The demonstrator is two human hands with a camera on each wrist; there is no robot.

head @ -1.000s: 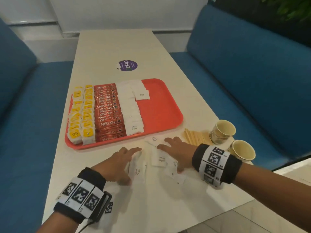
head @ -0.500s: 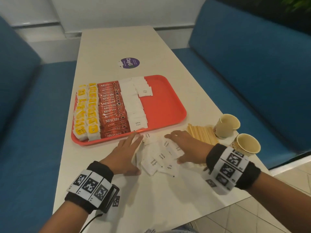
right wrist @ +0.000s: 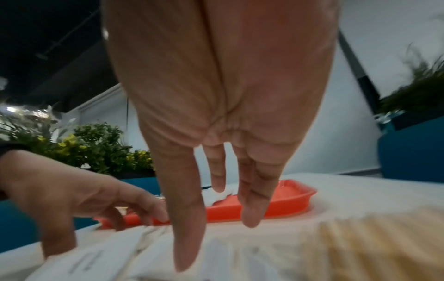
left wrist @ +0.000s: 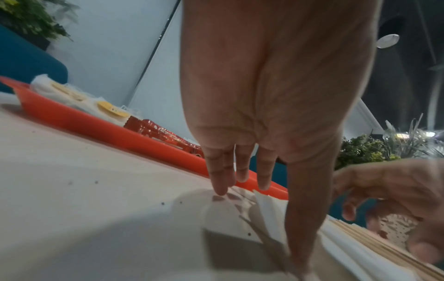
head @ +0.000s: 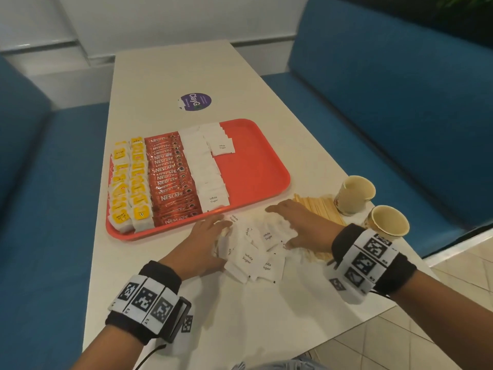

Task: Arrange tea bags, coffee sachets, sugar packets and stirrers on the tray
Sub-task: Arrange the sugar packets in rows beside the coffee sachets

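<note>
Between the fingers of the two hands lies a loose heap of white sugar packets (head: 249, 252) on the table (head: 165, 76), just short of the near rim of the red tray (head: 256, 166). The left hand (head: 198, 245) rests palm down at the heap's left edge, its fingers (left wrist: 217, 176) straight and slightly spread, the tips pointing toward the tray and touching the nearest packets; the thumb side lies along the heap. The right hand (head: 298, 225) lies flat on the heap's right side, fingers (right wrist: 252, 201) straight and relaxed, reaching leftward toward the other hand, the thumb pressed down on a packet. Neither hand curls round anything. Just under and behind the right hand's wrist side lies a bundle of wooden stirrers (head: 317, 206), partly covered by the hand. Beyond the fingertips, the tray holds neat rows: yellow-labelled tea bags (head: 130, 188) at the left, red coffee sachets (head: 170, 180) next to them, then a column of white sugar packets with one more set apart at the far end; its right half is bare. Two paper cups (head: 373, 206) stand to the right of the right hand, near the table's edge. Both wrists wear black bands with square printed markers. A round purple sticker (head: 196, 102) sits on the table past the tray, and blue benches (head: 400, 102) flank the table.
</note>
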